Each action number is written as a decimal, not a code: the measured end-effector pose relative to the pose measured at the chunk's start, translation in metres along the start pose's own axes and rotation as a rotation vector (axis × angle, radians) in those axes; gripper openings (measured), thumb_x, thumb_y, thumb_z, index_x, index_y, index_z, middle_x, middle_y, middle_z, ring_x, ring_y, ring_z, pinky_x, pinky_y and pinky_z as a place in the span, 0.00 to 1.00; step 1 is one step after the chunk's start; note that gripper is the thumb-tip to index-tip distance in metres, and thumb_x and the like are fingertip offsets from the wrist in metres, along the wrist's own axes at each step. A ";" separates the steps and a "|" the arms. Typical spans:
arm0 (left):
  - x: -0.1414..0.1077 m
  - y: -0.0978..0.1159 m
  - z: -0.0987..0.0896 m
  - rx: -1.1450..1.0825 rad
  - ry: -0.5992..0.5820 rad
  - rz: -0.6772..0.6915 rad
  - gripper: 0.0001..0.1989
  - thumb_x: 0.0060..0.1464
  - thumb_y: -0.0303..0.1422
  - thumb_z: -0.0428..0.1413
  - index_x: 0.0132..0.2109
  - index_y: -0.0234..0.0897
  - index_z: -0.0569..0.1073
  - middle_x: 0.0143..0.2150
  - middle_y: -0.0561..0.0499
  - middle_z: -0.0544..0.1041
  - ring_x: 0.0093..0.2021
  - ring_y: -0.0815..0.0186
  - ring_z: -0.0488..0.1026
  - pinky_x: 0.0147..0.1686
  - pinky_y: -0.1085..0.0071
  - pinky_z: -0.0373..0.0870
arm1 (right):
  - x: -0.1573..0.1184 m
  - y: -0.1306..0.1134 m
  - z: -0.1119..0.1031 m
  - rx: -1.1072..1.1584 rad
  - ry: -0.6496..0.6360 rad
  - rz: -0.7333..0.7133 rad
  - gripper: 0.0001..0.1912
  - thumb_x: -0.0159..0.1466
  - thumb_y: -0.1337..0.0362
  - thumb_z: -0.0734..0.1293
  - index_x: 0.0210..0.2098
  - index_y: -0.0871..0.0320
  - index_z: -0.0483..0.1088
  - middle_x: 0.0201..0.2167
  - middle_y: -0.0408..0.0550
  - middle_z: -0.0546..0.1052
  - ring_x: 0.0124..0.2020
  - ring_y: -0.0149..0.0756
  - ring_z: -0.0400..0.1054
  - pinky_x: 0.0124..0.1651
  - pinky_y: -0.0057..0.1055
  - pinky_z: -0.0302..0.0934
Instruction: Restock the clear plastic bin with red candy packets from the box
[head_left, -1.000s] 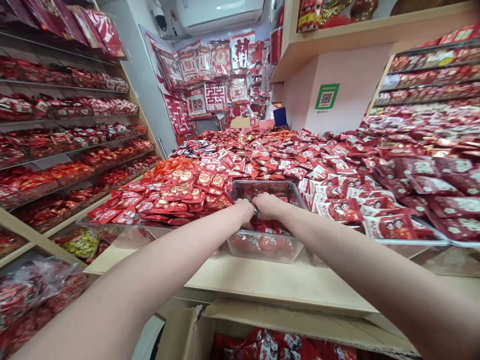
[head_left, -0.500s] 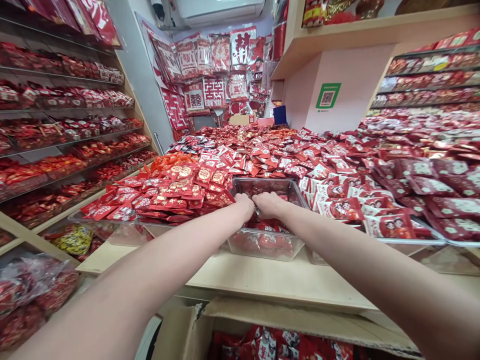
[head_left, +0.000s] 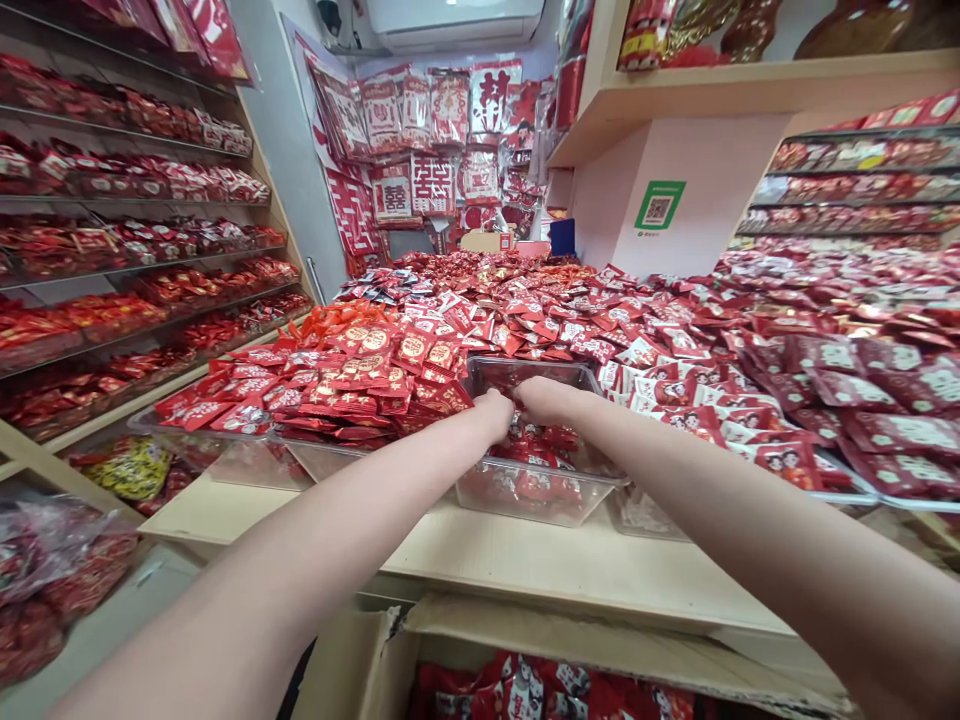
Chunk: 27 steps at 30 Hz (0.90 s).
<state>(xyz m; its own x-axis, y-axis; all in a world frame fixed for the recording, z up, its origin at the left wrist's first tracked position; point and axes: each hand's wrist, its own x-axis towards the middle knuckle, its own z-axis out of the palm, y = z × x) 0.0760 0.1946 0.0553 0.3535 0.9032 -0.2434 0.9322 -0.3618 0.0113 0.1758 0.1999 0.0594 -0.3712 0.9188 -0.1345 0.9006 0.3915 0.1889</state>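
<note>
There is one left hand (head_left: 491,415), one right hand (head_left: 544,400), one clear plastic tub (head_left: 532,505), one cardboard box (head_left: 600,630), one air conditioner (head_left: 454,25) and one green QR code sign (head_left: 658,205); the red packets (head_left: 360,375) are too many to count.

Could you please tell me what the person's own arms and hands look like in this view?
The left forearm and right forearm are bare, with no sleeves visible. The left hand and right hand wear no gloves, and neither wrist shows a watch or bracelet.

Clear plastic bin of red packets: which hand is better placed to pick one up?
Probably the right hand: it hangs over the middle of the clear plastic bin; the left hand is nearer the rim.
</note>
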 end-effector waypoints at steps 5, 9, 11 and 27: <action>0.004 0.000 0.001 0.076 -0.016 0.023 0.18 0.56 0.33 0.52 0.53 0.35 0.63 0.54 0.44 0.63 0.50 0.57 0.65 0.46 0.55 0.65 | -0.015 0.002 -0.020 -0.043 0.017 -0.007 0.14 0.54 0.69 0.63 0.39 0.67 0.73 0.36 0.60 0.77 0.38 0.46 0.71 0.34 0.31 0.62; 0.005 -0.002 0.003 0.084 -0.005 -0.015 0.20 0.56 0.34 0.52 0.55 0.36 0.61 0.55 0.43 0.62 0.49 0.57 0.66 0.44 0.56 0.67 | -0.026 0.001 -0.021 -0.034 0.032 0.026 0.14 0.54 0.69 0.62 0.38 0.66 0.73 0.34 0.59 0.77 0.36 0.45 0.71 0.32 0.31 0.61; 0.003 -0.003 0.003 0.074 -0.006 -0.013 0.20 0.56 0.34 0.52 0.54 0.35 0.62 0.55 0.43 0.63 0.48 0.58 0.66 0.43 0.57 0.67 | -0.031 0.001 -0.018 -0.014 0.020 0.042 0.14 0.54 0.68 0.62 0.38 0.66 0.73 0.34 0.59 0.77 0.36 0.45 0.71 0.32 0.30 0.60; -0.015 -0.012 -0.007 -0.075 0.353 0.162 0.16 0.57 0.36 0.50 0.50 0.35 0.66 0.52 0.44 0.66 0.47 0.60 0.67 0.44 0.58 0.66 | -0.213 -0.084 0.025 0.601 0.389 -0.275 0.09 0.62 0.68 0.58 0.29 0.56 0.68 0.22 0.43 0.70 0.23 0.27 0.64 0.25 0.21 0.55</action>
<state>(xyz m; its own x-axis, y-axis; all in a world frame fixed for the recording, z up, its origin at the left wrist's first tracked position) 0.0599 0.1868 0.0655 0.4892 0.8645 0.1155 0.8608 -0.4999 0.0958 0.1849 -0.0303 0.0481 -0.5522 0.7876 0.2734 0.6913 0.6159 -0.3779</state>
